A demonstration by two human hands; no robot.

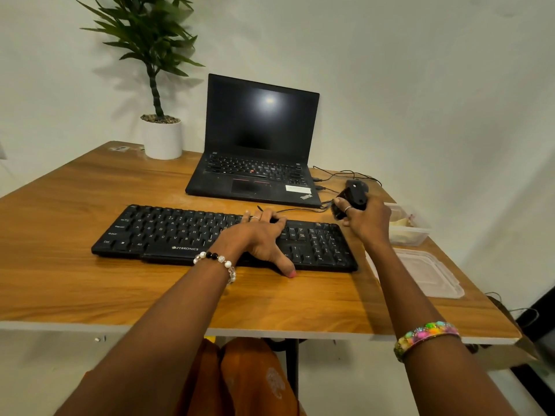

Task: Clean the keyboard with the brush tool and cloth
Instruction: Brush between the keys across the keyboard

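Hands at work over a desk: your left hand (261, 235) lies on the black keyboard (180, 232), fingers spread flat across the keys and thumb hooked over the near edge onto the table (75, 283), steadying it. Your right hand (365, 219) hovers just past the keyboard's right end, fingers curled round the dark brush (350, 199), bristles pointing left toward the keys. No cloth shows plainly; something pale lies in the clear plastic tub (410, 231) behind that hand, but you cannot tell what it is.

Risks, judged from here: the keyboard's thin cable (297, 209) runs just beside the brush on its way to the open laptop (258, 139), and a wide sweep could snag it. Your left palm covers the middle keys, so dust beneath would stay unless you shift it. Crumbs flicked right could land in the open tub or on its flat lid (420, 273).

Keyboard: matte hard plastic, long and low, ridged with keycaps. Table: smooth wood-grain laminate with a pale edge. Brush: stubby, with a hard casing. Tub and lid: thin, translucent, slightly flexible by the look.
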